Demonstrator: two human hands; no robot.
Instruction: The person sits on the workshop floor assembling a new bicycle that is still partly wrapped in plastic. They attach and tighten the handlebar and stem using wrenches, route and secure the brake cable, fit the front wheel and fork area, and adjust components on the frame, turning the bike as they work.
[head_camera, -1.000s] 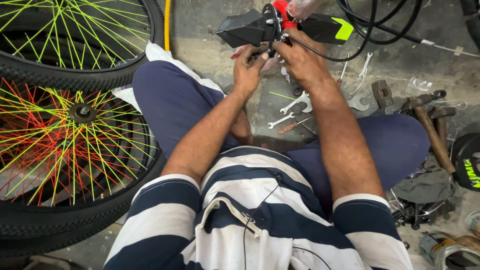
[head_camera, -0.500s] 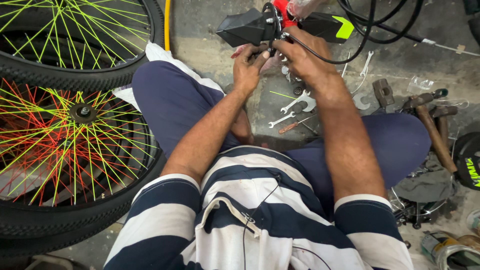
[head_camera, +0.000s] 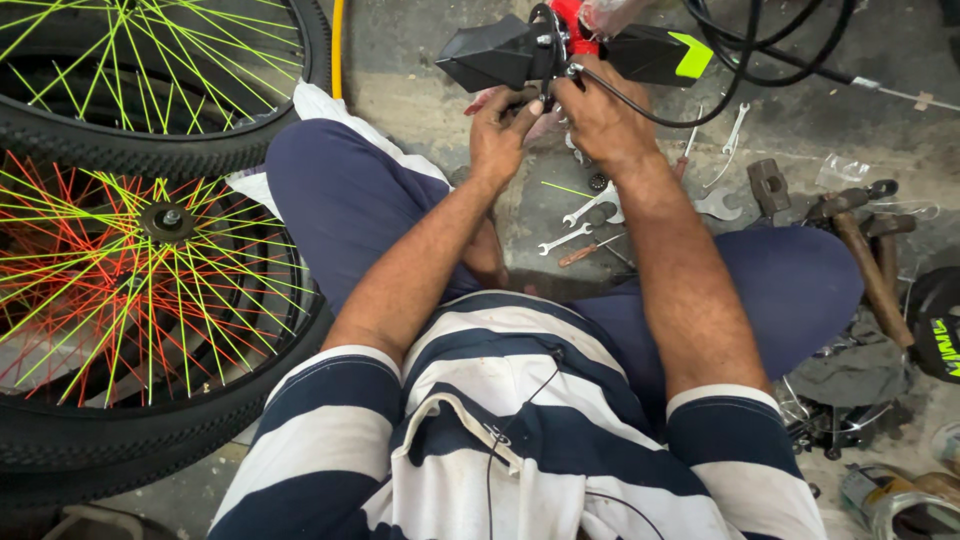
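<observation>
I sit cross-legged on a concrete floor. Both hands work at a black bicycle part (head_camera: 500, 52) with a red centre and a black piece with a green tip (head_camera: 655, 55) beside it. My left hand (head_camera: 503, 128) pinches something small under the part, fingers closed; what it grips is hidden. My right hand (head_camera: 600, 118) wraps the part's underside where a black cable (head_camera: 660, 118) runs out to the right.
Two bicycle wheels with black tyres and yellow-green and red spokes (head_camera: 150, 260) lie at left. Spanners (head_camera: 575, 225), a screwdriver (head_camera: 590, 250), hammers (head_camera: 865, 255) and loose metal parts are scattered on the floor ahead and at right. Black cables (head_camera: 770, 45) loop at top right.
Both hands stay at the black part; the fingers have shifted only slightly. Nothing else has moved.
</observation>
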